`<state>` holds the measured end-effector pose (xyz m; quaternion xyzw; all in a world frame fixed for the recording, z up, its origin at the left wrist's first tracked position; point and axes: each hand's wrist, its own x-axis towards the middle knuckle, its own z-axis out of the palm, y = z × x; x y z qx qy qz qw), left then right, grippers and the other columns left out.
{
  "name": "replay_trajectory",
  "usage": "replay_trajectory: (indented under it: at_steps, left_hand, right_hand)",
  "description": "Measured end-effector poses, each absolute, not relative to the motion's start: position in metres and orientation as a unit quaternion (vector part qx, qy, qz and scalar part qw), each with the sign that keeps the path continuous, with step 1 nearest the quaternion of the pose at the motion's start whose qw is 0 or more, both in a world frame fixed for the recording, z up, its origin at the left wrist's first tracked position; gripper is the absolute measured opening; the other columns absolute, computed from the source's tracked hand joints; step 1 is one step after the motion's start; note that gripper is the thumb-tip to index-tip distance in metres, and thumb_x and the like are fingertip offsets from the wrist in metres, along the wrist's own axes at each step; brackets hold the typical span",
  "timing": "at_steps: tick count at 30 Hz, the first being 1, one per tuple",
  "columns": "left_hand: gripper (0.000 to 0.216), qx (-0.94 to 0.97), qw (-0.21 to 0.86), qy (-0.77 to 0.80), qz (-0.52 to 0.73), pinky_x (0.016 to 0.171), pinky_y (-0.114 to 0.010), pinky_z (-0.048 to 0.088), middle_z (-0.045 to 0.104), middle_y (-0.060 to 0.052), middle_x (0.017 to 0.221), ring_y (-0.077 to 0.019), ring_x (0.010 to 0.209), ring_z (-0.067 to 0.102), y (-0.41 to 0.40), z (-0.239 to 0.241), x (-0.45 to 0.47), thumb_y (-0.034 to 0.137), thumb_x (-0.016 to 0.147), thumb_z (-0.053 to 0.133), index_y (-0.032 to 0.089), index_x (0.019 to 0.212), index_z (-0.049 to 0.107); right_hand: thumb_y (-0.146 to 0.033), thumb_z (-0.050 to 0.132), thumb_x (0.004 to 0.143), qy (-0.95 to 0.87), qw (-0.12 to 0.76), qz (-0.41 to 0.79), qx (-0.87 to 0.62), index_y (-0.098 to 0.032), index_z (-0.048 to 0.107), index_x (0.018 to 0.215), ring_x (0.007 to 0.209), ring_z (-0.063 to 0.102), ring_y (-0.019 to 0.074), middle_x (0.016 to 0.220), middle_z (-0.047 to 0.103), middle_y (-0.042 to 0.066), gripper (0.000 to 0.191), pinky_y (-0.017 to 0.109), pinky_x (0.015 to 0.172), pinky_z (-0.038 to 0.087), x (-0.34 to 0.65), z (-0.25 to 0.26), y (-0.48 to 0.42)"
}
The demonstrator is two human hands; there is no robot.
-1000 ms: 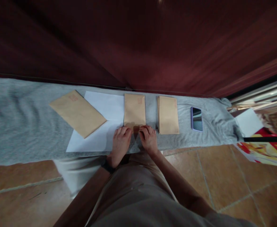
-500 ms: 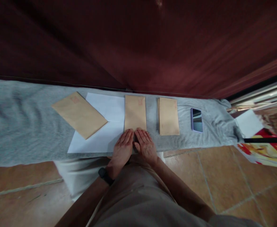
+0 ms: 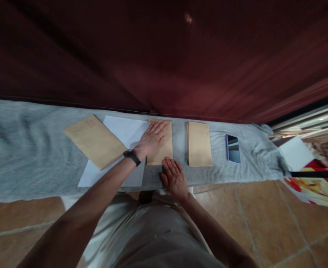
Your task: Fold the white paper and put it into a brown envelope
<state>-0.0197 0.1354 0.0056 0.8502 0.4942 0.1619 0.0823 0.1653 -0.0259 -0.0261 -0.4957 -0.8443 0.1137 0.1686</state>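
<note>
A brown envelope lies upright on the grey cloth in front of me. My left hand lies flat on it with fingers stretched out, a black band on its wrist. At the envelope's near edge my right hand rests flat on the cloth, fingertips touching the envelope's bottom. Left of it, a second brown envelope lies slanted on a white sheet. Another brown envelope lies to the right.
A phone with a purple case lies on the cloth further right. A dark red curtain hangs behind the cloth. At the right edge are a white paper and colourful printed sheets. Brown floor tiles lie below.
My left hand slid from the envelope's near edge up over its face. My right hand stayed at the bottom edge, and its fingers flattened out.
</note>
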Motion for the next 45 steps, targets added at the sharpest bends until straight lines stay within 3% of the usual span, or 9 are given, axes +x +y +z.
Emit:
replay_trajectory:
  at_steps: [9, 14, 19, 30, 41, 45]
  left_hand:
    - [0.058, 0.897, 0.099, 0.425, 0.069, 0.128, -0.042, 0.009, 0.031, -0.006, 0.168, -0.0213, 0.157, 0.020, 0.207, -0.020, -0.024, 0.041, 0.107, 0.026, 0.018, 0.160, 0.034]
    - [0.057, 0.912, 0.096, 0.395, 0.045, 0.128, -0.039, 0.006, 0.029, -0.001, 0.169, -0.0187, 0.158, 0.017, 0.202, -0.024, -0.025, 0.039, 0.108, 0.023, 0.021, 0.161, 0.031]
    - [0.057, 0.926, 0.096, 0.364, 0.040, 0.128, -0.037, 0.007, 0.029, -0.002, 0.169, -0.0170, 0.158, 0.016, 0.196, -0.023, -0.027, 0.038, 0.108, 0.025, 0.019, 0.161, 0.032]
    - [0.050, 0.942, 0.125, 0.305, 0.066, 0.128, -0.039, 0.009, 0.034, 0.003, 0.167, -0.0161, 0.157, 0.021, 0.150, -0.030, -0.027, 0.036, 0.107, 0.035, 0.032, 0.157, 0.040]
    - [0.055, 0.933, 0.204, 0.291, 0.061, 0.128, -0.033, 0.014, 0.034, -0.005, 0.167, -0.0139, 0.156, 0.024, 0.088, -0.015, -0.034, 0.041, 0.108, 0.032, 0.019, 0.158, 0.037]
    - [0.053, 0.928, 0.208, 0.297, 0.084, 0.127, -0.033, 0.020, 0.042, -0.007, 0.162, -0.0154, 0.153, 0.032, 0.070, -0.010, -0.033, 0.040, 0.106, 0.040, 0.017, 0.153, 0.045]
  right_hand:
    - [-0.031, 0.043, 0.107, -0.841, 0.160, 0.112, -0.505, -0.014, 0.030, 0.161, 0.150, 0.039, 0.0254, 0.164, 0.038, 0.011, 0.059, 0.048, 0.125, 0.030, 0.162, -0.024, -0.027]
    - [-0.031, 0.044, 0.106, -0.841, 0.155, 0.109, -0.506, -0.014, 0.031, 0.161, 0.151, 0.038, 0.0251, 0.164, 0.038, 0.010, 0.059, 0.047, 0.125, 0.029, 0.161, -0.026, -0.027]
    - [-0.030, 0.044, 0.105, -0.841, 0.157, 0.105, -0.507, -0.013, 0.034, 0.159, 0.150, 0.039, 0.0254, 0.163, 0.039, 0.010, 0.058, 0.047, 0.125, 0.029, 0.161, -0.024, -0.027]
    - [-0.028, 0.043, 0.104, -0.839, 0.159, 0.092, -0.513, -0.014, 0.028, 0.162, 0.152, 0.034, 0.0247, 0.165, 0.037, 0.009, 0.062, 0.047, 0.126, 0.027, 0.161, -0.024, -0.029]
    - [-0.027, 0.047, 0.101, -0.837, 0.191, 0.046, -0.512, -0.011, 0.033, 0.159, 0.152, 0.033, 0.0277, 0.162, 0.041, 0.013, 0.062, 0.052, 0.125, 0.029, 0.162, -0.032, -0.032]
    - [-0.025, 0.048, 0.100, -0.836, 0.191, 0.046, -0.513, -0.011, 0.030, 0.161, 0.153, 0.033, 0.0260, 0.162, 0.042, 0.012, 0.065, 0.051, 0.126, 0.028, 0.162, -0.030, -0.031]
